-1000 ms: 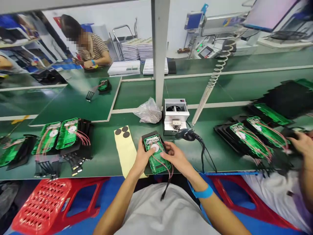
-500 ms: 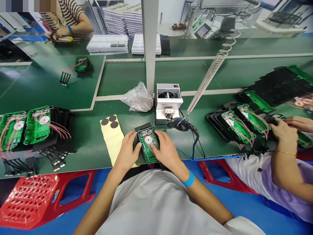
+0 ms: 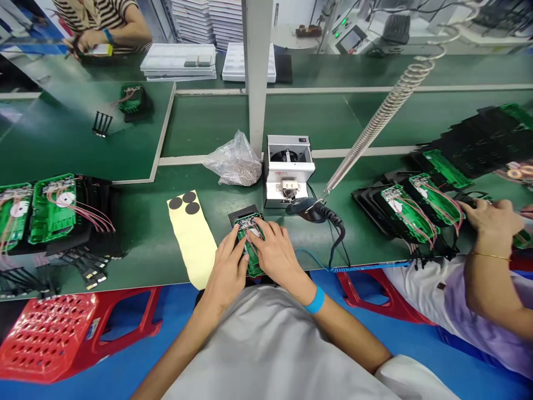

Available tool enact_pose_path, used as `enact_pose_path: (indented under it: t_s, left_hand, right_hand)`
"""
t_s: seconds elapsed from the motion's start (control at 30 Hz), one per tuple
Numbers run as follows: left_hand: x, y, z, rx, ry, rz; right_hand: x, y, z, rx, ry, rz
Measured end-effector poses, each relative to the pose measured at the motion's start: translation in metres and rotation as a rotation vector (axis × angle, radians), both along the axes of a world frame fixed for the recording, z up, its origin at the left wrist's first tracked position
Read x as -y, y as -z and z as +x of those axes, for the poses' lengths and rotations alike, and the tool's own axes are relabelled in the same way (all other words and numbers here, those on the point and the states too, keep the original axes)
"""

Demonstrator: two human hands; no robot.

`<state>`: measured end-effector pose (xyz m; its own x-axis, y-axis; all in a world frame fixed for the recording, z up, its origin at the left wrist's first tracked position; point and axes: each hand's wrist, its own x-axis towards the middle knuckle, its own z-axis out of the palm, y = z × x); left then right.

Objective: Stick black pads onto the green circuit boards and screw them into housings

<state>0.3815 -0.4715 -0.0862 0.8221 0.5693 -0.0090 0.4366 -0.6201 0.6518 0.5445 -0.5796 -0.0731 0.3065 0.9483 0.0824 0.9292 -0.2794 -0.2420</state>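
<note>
A green plastic housing (image 3: 253, 266) with a circuit board, a white round disc and thin pinkish wires lies at the table's front edge, partly covered by both hands. A black flap sticks out at its far end. My left hand (image 3: 228, 265) closes on the left side, its fingertips reaching over the upper left and its thumb on the board. From the right, my right hand (image 3: 278, 256) grips the housing, thumb and index finger over the wires near the disc. Whether those fingertips pinch a wire cannot be made out.
Left of my hands lies a yellow sheet (image 3: 189, 239) with black round pads. Behind stand a bag of screws (image 3: 244, 171) and a white machine (image 3: 287, 172). A black-handled tool (image 3: 308, 209) hangs from a coiled spring. Wired housings (image 3: 54, 216) sit left; a co-worker's hand (image 3: 493, 219) works right.
Both hands have moved inward and up over the housing, covering more of the board and disc. My right fingers now reach over the wires. The view has shifted slightly.
</note>
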Motion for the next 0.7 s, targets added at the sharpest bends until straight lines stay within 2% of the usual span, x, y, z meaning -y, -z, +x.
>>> enact_pose_path:
  t_s: [0.23,0.43,0.7]
  left_hand:
    - [0.0025,-0.0014,0.0006,-0.026,0.008,0.02]
    - [0.0032,-0.0033,0.0004,-0.004,0.002,0.017]
    - [0.002,0.0008,0.0,0.025,0.027,0.06]
  right_hand:
    - [-0.0021,-0.0028,-0.0015,0.062,-0.007,-0.096]
    - [-0.0018,0.0009,-0.0045,0.124,0.006,-0.076]
    - [0.0002,0.0047,-0.0061,0.072,-0.002,-0.058]
